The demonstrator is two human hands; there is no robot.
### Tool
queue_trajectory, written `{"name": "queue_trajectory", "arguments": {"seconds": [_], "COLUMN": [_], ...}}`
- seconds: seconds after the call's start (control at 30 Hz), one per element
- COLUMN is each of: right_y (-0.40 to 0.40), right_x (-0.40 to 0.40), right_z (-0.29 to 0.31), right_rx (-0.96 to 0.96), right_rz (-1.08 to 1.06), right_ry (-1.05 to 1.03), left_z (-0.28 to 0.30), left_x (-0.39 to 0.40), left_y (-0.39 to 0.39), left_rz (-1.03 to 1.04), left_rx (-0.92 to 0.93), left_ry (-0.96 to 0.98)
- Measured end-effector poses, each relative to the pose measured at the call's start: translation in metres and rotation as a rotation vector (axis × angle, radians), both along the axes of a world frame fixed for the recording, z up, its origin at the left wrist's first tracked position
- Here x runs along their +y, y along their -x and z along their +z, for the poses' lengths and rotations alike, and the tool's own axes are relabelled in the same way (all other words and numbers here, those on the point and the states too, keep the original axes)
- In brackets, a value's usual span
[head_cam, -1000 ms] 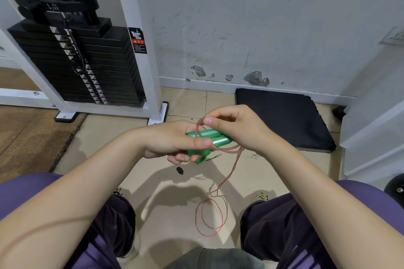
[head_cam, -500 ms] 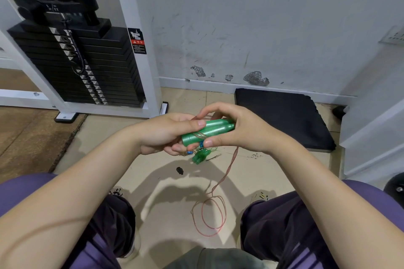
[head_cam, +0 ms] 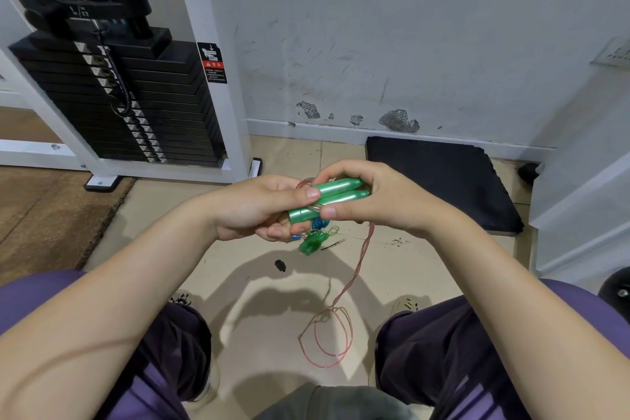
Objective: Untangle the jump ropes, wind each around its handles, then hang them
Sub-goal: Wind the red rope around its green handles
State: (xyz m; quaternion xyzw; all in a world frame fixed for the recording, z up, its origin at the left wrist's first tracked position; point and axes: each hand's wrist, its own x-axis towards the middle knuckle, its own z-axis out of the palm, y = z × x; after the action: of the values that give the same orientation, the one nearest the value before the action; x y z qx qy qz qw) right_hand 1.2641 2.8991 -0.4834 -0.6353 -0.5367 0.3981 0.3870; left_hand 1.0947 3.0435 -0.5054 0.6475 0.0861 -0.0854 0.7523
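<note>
Both hands [head_cam: 259, 206] [head_cam: 381, 199] grip the green handles [head_cam: 335, 196] between them — rope [head_cam: 356, 269] dangling below.

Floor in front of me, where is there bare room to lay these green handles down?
Bare tile between the weight stack base and your left forearm. Crowded below the hands: green clutter, pink cord.

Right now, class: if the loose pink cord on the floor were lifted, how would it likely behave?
The pink cord would probably flop: it lies in slack loops and hangs twisted from the green handles. It looks thin, so likely light. The loops may snag.
</note>
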Motion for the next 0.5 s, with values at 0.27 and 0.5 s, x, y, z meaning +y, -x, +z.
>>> {"name": "queue_trajectory", "arguments": {"seconds": [0.27, 0.5], "right_y": [-0.008, 0.026], "right_x": [0.003, 0.014], "right_z": [-0.015, -0.028], "right_rx": [0.429, -0.099], "right_rz": [-0.02, -0.161], "right_ry": [-0.021, -0.03], "left_z": [0.003, 0.001], "left_x": [0.003, -0.004], "left_y": [-0.004, -0.009], "left_rz": [0.297, 0.566], "left_rx": [-0.103, -0.129], "left_ry": [-0.021, -0.3]}}
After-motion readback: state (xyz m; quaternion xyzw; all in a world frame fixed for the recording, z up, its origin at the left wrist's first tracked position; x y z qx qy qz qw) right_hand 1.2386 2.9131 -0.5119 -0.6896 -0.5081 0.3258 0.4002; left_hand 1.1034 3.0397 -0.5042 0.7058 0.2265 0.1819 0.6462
